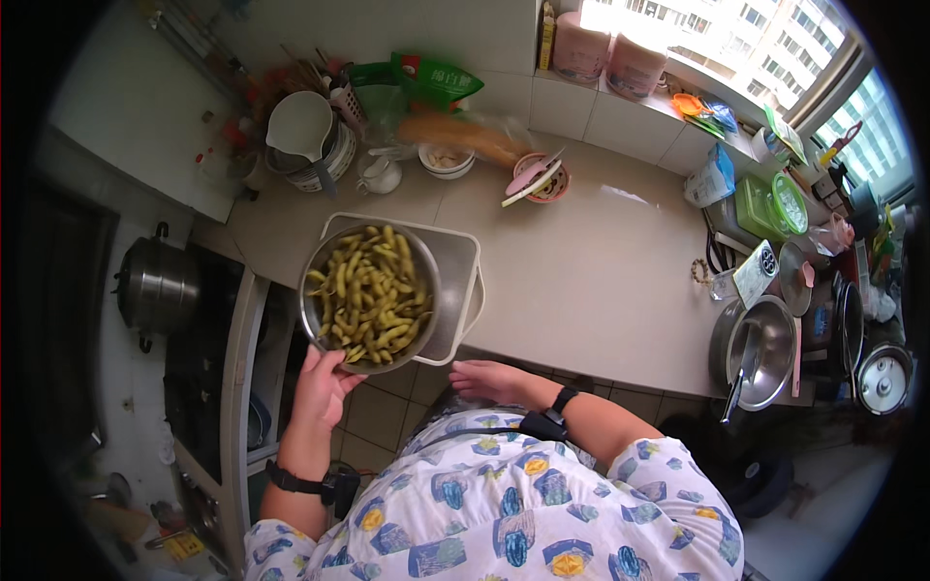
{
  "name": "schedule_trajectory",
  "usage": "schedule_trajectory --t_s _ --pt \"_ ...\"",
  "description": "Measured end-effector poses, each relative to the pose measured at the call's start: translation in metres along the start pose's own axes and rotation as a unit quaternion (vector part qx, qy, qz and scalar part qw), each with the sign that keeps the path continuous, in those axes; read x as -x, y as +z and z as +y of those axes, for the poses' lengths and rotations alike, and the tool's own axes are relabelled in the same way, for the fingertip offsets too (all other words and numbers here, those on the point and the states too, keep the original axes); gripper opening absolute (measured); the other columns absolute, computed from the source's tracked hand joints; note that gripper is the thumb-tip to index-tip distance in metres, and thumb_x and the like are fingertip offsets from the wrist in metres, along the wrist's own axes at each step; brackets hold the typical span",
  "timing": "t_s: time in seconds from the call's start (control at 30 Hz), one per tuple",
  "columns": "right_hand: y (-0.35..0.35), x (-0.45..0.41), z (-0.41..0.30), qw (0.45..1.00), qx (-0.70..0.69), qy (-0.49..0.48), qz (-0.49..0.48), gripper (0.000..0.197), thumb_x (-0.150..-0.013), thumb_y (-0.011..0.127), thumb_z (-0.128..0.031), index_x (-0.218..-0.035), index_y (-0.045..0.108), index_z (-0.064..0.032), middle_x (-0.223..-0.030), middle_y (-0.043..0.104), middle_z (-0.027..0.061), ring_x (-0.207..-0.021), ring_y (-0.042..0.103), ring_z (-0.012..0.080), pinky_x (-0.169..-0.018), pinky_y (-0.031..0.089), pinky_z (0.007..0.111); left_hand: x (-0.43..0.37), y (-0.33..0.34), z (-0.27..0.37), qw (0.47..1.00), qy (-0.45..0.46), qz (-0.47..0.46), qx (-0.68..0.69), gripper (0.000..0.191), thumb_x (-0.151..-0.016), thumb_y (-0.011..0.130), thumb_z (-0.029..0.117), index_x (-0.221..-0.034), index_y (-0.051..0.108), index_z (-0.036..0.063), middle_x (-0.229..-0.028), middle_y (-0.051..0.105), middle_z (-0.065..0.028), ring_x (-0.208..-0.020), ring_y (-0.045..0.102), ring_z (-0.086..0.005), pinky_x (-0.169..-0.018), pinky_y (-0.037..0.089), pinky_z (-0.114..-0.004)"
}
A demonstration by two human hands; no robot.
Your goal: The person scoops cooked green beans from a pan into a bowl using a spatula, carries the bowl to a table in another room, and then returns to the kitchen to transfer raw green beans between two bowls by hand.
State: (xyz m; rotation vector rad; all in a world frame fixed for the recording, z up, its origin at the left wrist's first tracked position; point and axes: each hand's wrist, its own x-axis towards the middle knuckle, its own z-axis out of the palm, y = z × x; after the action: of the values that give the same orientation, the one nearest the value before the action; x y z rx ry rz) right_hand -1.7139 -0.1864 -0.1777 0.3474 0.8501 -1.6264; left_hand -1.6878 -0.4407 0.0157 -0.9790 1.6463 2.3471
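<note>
A steel bowl full of edamame pods is over the left part of a white-rimmed cutting board with a grey surface. My left hand grips the bowl's near rim, its thumb and fingers at the edge. My right hand is just off the counter's front edge, near the board's lower corner, with nothing seen in it; its fingers are slightly bent. Behind the board stand a small white pitcher, a white bowl with pale contents, and a patterned bowl with knives laid across it.
At the right, a steel basin holding a knife stands near the counter edge, beside a propped phone. Stacked bowls stand at back left. A steel pot sits on the stove at far left.
</note>
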Motion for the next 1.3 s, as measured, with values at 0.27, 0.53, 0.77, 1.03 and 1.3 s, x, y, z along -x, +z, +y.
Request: schedule_trajectory --t_s 0.27,0.53,0.77,1.03,1.3 --pt "0.031 -0.034 0.009 0.968 -0.147 -0.196 0.054 0.035 -0.091 0.056 -0.033 -0.114 0.052 -0.0071 -0.112 0.057 0.0040 -0.101 0.055 0.0152 -0.087 0.049 0.030 -0.008 -0.110 0.012 0.978 0.079 0.178 0.071 0.032 -0.083 0.054 0.006 -0.115 0.050 0.0077 -0.102 0.058 -0.0063 -0.087 0.060 -0.0181 -0.073 0.054 -0.030" --pt "-0.045 0.162 0.053 0.916 -0.159 -0.266 0.254 0.035 -0.094 0.049 -0.032 -0.115 0.053 -0.0042 -0.104 0.064 0.0070 -0.093 0.063 0.0167 -0.080 0.052 0.032 -0.081 -0.113 -0.012 0.981 0.048 0.115 0.149 0.026 -0.082 0.054 0.002 -0.107 0.050 -0.0019 -0.103 0.057 -0.0137 -0.092 0.060 -0.0262 -0.079 0.056 -0.033" --pt "-0.055 0.250 0.115 0.839 -0.211 -0.346 0.362 0.032 -0.093 0.051 -0.029 -0.109 0.054 -0.0017 -0.094 0.065 0.0101 -0.080 0.065 0.0196 -0.062 0.055 0.025 -0.157 -0.069 -0.062 0.983 -0.012 0.077 0.165 0.023 -0.080 0.053 0.000 -0.104 0.049 -0.0006 -0.099 0.057 -0.0125 -0.089 0.060 -0.0265 -0.078 0.056 -0.036" --pt "-0.063 0.230 0.134 0.744 -0.273 -0.443 0.419 0.029 -0.093 0.052 -0.028 -0.110 0.053 -0.0036 -0.093 0.064 0.0068 -0.079 0.064 0.0157 -0.062 0.057 0.026 -0.200 -0.023 -0.079 0.981 -0.029 0.104 0.164 0.035 -0.085 0.055 0.003 -0.116 0.041 -0.0053 -0.107 0.054 -0.0182 -0.096 0.058 -0.0338 -0.081 0.055 -0.038" --pt "-0.076 0.218 0.089 0.723 -0.292 -0.475 0.409 0.027 -0.092 0.054 -0.027 -0.107 0.053 -0.0045 -0.091 0.062 0.0040 -0.076 0.063 0.0130 -0.063 0.057 0.027 -0.178 0.085 -0.089 0.967 -0.235 -0.100 -0.003 0.059 -0.085 0.065 0.027 -0.128 0.036 -0.0018 -0.118 0.047 -0.0193 -0.106 0.052 -0.0276 -0.094 0.045 -0.037"
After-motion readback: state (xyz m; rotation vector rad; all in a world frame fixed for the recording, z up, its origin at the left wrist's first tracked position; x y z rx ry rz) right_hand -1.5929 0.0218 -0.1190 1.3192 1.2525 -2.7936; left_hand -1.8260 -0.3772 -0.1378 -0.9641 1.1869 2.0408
